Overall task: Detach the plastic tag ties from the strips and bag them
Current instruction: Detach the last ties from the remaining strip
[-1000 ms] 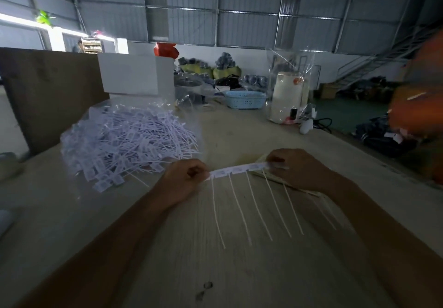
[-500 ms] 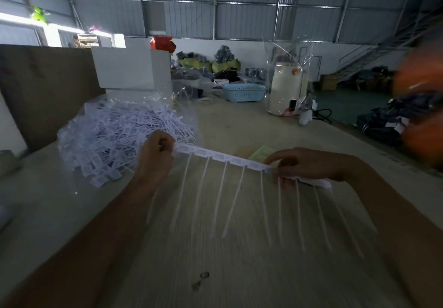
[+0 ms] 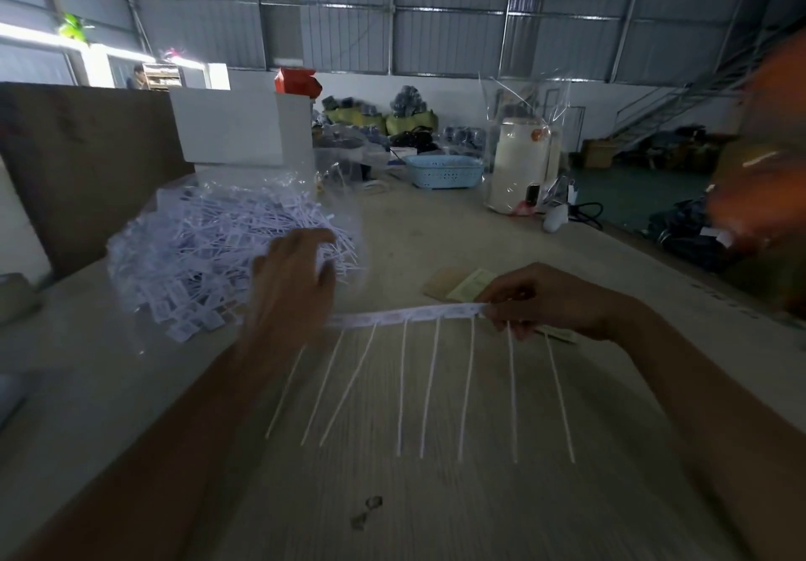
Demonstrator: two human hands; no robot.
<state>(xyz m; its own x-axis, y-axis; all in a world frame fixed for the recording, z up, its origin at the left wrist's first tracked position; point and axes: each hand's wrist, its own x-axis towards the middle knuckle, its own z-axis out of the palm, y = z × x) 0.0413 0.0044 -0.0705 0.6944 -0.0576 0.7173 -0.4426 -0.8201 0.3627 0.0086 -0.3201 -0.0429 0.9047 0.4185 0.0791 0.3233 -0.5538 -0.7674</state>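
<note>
My right hand (image 3: 549,298) has its grip pinched on the right end of a white plastic strip of tag ties (image 3: 410,312), which stretches level above the pale wooden counter (image 3: 436,495) with thin white tails hanging from it toward six o'clock. My left hand (image 3: 292,285) sits at nine o'clock of that strip, blurred, fingers spread and fairly straight over the strip's left end; I cannot tell whether it touches the strip. Just beyond my left hand, at about ten o'clock, lies a clear plastic bag (image 3: 349,211) heaped with loose white tag ties (image 3: 205,250). Far back at one o'clock stand a light blue perforated basket (image 3: 442,171) and a cream cylindrical container wrapped in clear film (image 3: 521,168).
</note>
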